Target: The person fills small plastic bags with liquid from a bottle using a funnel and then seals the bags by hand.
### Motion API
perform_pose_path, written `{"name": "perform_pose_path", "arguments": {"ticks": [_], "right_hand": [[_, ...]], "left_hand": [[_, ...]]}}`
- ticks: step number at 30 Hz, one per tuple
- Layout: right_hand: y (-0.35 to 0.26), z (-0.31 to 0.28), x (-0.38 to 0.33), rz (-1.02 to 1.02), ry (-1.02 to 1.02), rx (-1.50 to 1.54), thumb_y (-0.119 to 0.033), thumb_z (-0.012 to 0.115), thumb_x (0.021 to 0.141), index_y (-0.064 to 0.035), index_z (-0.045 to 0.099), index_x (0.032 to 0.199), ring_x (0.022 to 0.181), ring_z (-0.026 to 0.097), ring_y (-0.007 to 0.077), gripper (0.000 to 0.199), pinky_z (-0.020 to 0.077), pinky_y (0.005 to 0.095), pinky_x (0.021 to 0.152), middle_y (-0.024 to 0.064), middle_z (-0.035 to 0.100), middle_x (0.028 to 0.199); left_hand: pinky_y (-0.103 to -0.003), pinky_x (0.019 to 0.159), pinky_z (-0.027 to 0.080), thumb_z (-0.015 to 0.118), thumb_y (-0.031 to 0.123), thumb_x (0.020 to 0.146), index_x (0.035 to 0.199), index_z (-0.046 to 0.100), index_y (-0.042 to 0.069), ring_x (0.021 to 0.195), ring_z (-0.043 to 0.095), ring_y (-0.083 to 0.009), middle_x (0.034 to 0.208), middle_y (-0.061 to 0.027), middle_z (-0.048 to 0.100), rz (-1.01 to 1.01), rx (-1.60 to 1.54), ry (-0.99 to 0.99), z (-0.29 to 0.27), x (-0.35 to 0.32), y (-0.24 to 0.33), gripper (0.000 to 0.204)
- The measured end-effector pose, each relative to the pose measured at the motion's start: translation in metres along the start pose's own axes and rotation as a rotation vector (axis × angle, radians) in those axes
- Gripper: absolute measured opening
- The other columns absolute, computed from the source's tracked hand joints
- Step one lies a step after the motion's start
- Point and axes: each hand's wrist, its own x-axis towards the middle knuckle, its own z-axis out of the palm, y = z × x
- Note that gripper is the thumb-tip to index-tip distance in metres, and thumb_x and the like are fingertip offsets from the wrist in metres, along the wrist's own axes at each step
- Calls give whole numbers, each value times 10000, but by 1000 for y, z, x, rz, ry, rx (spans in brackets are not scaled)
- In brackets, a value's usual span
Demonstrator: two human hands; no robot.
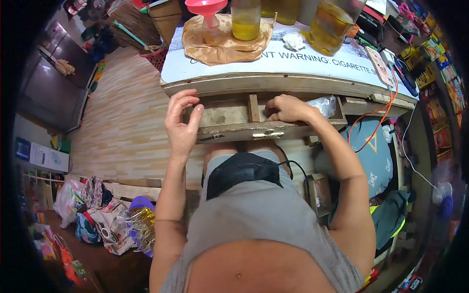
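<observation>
A worn wooden drawer (pixel 234 133) is pulled out from under the table in front of me, with a wooden divider (pixel 253 108) across it. My right hand (pixel 289 108) reaches into the compartment right of the divider. Its fingers are bent down and drawn together; whatever they hold, if anything, is hidden. Beside that wrist, a clear plastic bag (pixel 324 104) lies in the drawer's right end. At the drawer's left end, my left hand (pixel 181 122) is raised with curved fingers and the thumb apart, holding nothing. A metal latch (pixel 266 134) is on the drawer front.
On the table (pixel 171 68) above stand a pink funnel (pixel 206 6) on a bottle, a jar of yellow liquid (pixel 245 24), a larger jar (pixel 330 29) and brown paper (pixel 220 54). An orange cord (pixel 367 115) hangs from a power strip (pixel 380 66) at right. Bags (pixel 110 219) lie lower left.
</observation>
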Motion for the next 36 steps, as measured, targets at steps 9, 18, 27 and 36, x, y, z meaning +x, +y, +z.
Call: {"name": "perform_pose_path", "arguments": {"ticks": [9,18,27,36], "right_hand": [[4,8,17,56,-124,-123,-97,667,670,-32,651,797,783,629,318,144,479,415,692,142,662,801],[10,7,11,2,-185,-67,-113,656,671,-38,642,785,742,620,318,136,465,408,655,147,647,758],[10,-6,-9,33,110,28,-89,645,698,-39,638,782,746,625,321,98,474,406,666,138,651,765],[-1,-5,-33,140,359,237,-14,614,737,7,560,779,637,583,265,72,449,365,598,145,603,684]], "left_hand": [[-300,820,435,616,-38,771,845,601,-9,914,568,-194,961,-115,623,-62,46,37,-8,-22,3,81],[-291,780,455,616,-46,757,835,605,-16,868,589,-188,924,-109,636,-51,-12,-30,12,-26,4,85],[-290,760,466,621,-40,759,828,605,-27,838,602,-188,895,-111,635,-118,-36,-57,9,-35,8,72],[-294,728,471,624,0,773,841,606,-9,812,611,-188,861,-90,625,-133,-35,-259,37,-31,10,71]]}}
